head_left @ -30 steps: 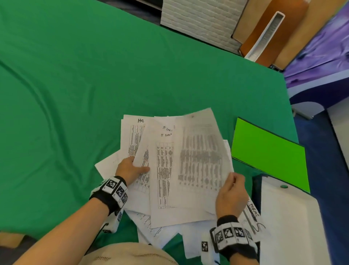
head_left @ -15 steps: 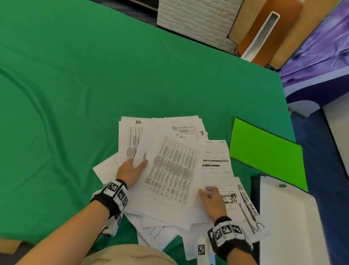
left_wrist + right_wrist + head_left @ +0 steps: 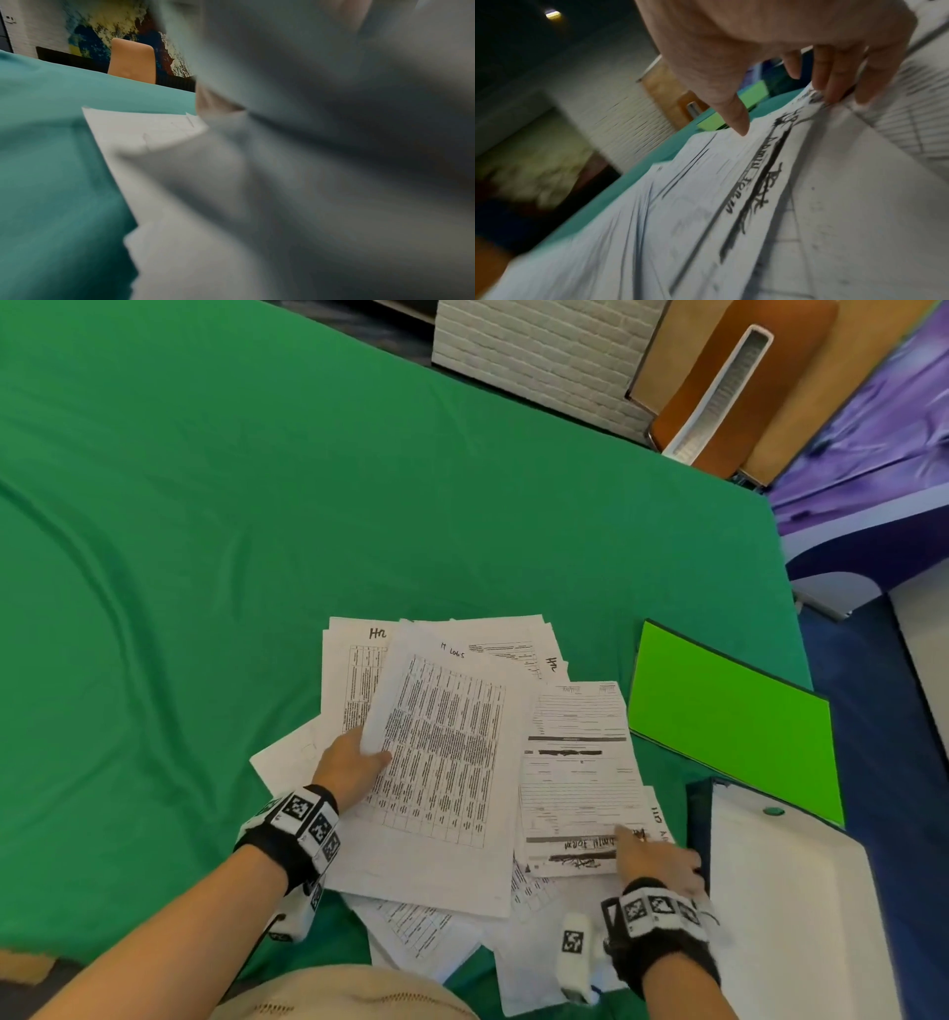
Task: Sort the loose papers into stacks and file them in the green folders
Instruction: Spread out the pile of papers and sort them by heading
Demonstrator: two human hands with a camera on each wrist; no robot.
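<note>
Loose printed papers (image 3: 452, 875) lie fanned out on the green cloth in front of me. My left hand (image 3: 369, 752) grips the left edge of a table sheet (image 3: 441, 747) on top, thumb over it. My right hand (image 3: 637, 839) rests on the lower right corner of a form sheet (image 3: 580, 773). In the right wrist view its fingertips (image 3: 834, 91) touch the form's (image 3: 706, 203) edge and the thumb (image 3: 734, 113) hovers just above. A closed bright green folder (image 3: 729, 716) lies to the right. An open folder (image 3: 796, 891) shows its white inside at the near right.
The green cloth (image 3: 257, 531) covers the whole table, bare beyond the papers. The table's right edge runs just past the folders, with blue floor (image 3: 883, 711) below. An orange chair (image 3: 729, 377) and a white brick wall (image 3: 539, 346) stand behind. The left wrist view is mostly blurred paper (image 3: 282, 182).
My right hand let the lifted table sheet drop flat onto the pile, then slid right and toward me onto the form's lower corner. The left hand stayed at the sheet's left edge.
</note>
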